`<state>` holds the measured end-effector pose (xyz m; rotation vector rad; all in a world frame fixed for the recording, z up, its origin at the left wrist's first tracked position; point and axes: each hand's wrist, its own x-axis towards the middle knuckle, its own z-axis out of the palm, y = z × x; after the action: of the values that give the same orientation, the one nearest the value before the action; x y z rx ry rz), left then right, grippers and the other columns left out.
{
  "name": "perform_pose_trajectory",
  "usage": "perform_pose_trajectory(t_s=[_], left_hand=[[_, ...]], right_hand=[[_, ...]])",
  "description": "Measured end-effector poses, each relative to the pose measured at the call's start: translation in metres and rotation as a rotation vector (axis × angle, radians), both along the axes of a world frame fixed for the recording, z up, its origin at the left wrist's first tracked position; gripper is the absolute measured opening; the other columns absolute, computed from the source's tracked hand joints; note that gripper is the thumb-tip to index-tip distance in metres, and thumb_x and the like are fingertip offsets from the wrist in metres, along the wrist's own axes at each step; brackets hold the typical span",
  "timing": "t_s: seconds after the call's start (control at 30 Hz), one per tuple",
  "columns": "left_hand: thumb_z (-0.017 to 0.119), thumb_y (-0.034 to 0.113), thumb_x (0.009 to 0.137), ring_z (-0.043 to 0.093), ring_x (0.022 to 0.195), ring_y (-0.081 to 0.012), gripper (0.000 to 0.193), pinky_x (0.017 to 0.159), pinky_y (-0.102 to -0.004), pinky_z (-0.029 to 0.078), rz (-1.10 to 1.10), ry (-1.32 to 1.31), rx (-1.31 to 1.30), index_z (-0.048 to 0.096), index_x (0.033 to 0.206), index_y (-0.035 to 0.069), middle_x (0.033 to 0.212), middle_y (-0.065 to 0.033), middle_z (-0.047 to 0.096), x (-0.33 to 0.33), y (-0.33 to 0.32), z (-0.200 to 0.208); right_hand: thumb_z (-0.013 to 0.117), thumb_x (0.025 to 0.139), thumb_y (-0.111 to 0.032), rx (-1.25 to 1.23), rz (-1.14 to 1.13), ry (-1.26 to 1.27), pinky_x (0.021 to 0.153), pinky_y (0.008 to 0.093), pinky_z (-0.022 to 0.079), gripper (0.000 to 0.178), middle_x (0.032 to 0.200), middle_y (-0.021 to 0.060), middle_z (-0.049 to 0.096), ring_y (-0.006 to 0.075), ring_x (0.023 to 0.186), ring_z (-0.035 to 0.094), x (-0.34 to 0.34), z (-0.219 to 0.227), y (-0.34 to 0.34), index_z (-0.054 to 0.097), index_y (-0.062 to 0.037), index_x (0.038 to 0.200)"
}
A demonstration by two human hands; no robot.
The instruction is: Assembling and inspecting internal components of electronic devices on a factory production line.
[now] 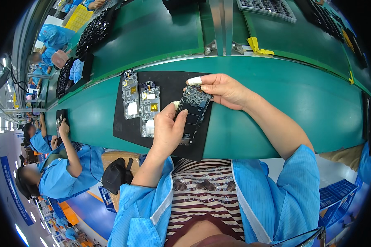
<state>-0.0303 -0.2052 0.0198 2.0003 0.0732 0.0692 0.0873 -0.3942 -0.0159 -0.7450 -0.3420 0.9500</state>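
We see both hands closed on one dark circuit board (192, 117): our left hand (169, 125) grips its left edge with the thumb across the face, while our right hand (226, 90) has thumb and forefinger narrowed at the top end, a white finger cover (194, 80) on the forefinger. The board is held tilted above a black mat (127, 127). We would judge it light, thin and stiff, its bare face fairly slippery, and its small mounted parts easily damaged, so the edges seem the safest place to hold. Left of it, two paler circuit boards, a nearer one (149, 113) and a farther one (131, 108), lie side by side on the mat, which rests on the green tabletop (243, 127). Beyond it stand a metal post (221, 29) with yellow tape (257, 46) near its foot, and a tray of small parts (268, 8). Off to our left a co-worker in blue (86, 168) sits near a cardboard box (130, 158); blue crates (336, 197) stand low on our right
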Motion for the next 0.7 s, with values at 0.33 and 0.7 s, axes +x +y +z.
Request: perform_pose_trajectory(t_s=[0.33, 0.7], left_hand=[[0.061, 0.006, 0.088, 0.037, 0.051, -0.0091, 0.025, 0.045, -0.0313, 0.032, 0.065, -0.06, 0.113, 0.047, 0.069, -0.002, 0.052, -0.0071, 0.045, 0.004, 0.0, -0.007], [0.059, 0.005, 0.089, 0.042, 0.053, -0.0077, 0.012, 0.047, -0.0285, 0.035, 0.025, 0.045, -0.095, 0.056, 0.083, -0.004, 0.057, -0.0038, 0.053, 0.018, 0.009, -0.03]], right_hand=[[0.052, 0.097, -0.014, -0.275, -0.152, -0.504, 0.088, 0.0241, 0.046, 0.031, 0.107, 0.003, 0.066, 0.0072, 0.098, 0.056, -0.01, 0.01, 0.002, 0.059, 0.0005, 0.124], [0.049, 0.097, -0.01, -0.467, -0.252, -0.652, 0.087, 0.0274, 0.045, 0.028, 0.104, 0.0047, 0.065, 0.0123, 0.095, 0.057, -0.016, 0.001, 0.007, 0.06, 0.002, 0.119]])
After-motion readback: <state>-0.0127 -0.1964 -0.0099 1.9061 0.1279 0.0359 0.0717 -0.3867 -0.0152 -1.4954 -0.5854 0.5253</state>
